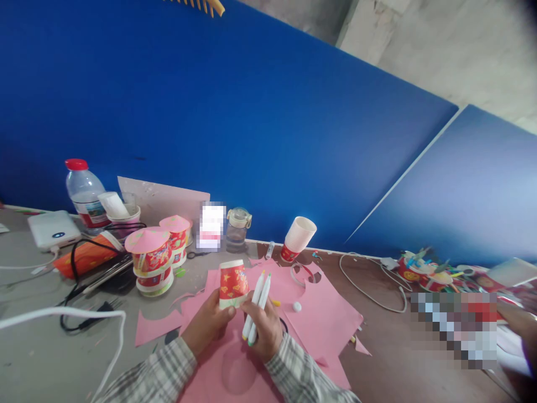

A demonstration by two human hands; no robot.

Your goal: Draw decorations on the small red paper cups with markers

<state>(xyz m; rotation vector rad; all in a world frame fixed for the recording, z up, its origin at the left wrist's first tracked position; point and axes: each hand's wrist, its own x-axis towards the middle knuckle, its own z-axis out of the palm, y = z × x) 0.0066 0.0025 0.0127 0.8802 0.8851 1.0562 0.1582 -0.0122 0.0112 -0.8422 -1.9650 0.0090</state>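
Note:
My left hand [210, 324] is wrapped round a red paper cup [234, 284] with gold patterns and pale bands at its ends. The cup's narrower end faces up, and some green marks show on its lower white band. Two white markers [259, 305], one with a yellow tip and one with a green tip, are gripped side by side in my right hand [269, 330]. The fingers of that hand also reach the cup's lower right side. Beneath both hands lie pink paper sheets [323, 313] with cut-out edges.
Stacked cup pieces with pink cone tops [149, 242] stand left, near scissors [197, 254]. A nested cup stack [300, 235], lidded jar [239, 229] and bright phone screen [212, 224] line the blue partition [251, 112]. Cables [121, 336] cross the left; another person's hand [514, 316] is at right.

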